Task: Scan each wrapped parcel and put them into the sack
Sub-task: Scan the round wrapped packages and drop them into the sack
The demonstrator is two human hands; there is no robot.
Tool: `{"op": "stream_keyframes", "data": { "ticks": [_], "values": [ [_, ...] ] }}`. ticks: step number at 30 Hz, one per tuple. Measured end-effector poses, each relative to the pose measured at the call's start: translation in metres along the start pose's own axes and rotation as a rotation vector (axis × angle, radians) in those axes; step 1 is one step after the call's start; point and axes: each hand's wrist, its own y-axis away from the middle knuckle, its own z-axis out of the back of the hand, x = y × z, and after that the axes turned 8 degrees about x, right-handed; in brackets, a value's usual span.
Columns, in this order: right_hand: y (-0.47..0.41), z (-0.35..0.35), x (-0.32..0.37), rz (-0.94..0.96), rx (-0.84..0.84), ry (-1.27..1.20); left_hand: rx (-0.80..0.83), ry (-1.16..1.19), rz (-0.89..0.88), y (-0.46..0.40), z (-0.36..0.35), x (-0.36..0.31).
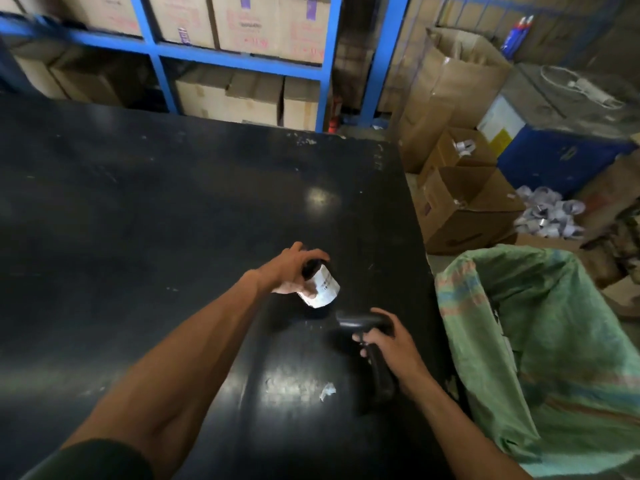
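Note:
My left hand (290,268) grips a small dark wrapped parcel (320,284) with a white barcode label, held just above the black table (138,209). My right hand (388,344) holds a black handheld scanner (367,325) by its handle. The scanner's head points toward the parcel's label from a short distance below and to the right. A green woven sack (540,341) stands open beside the table's right edge.
Open cardboard boxes (460,209) sit on the floor past the table's right side, next to a pile of white paper scraps (547,216). Blue shelving (242,64) with cartons runs behind the table. A torn label scrap (327,391) lies on the table.

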Motion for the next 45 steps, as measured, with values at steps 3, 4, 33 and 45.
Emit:
{"op": "stream_keyframes", "data": {
  "ticks": [3, 4, 33, 45],
  "values": [
    [0.009, 0.005, 0.021, 0.108, 0.036, -0.106, -0.032, 0.098, -0.001, 0.021, 0.016, 0.005],
    [0.012, 0.006, 0.027, 0.142, 0.053, -0.097, -0.031, 0.110, -0.004, 0.028, 0.020, 0.004],
    [0.079, 0.021, 0.043, 0.486, 0.032, 0.471, 0.036, -0.185, 0.037, 0.097, 0.005, -0.042],
    [0.044, -0.017, -0.054, 0.039, -0.131, 0.467, -0.016, -0.281, 0.056, 0.109, -0.038, -0.038]
  ]
}}
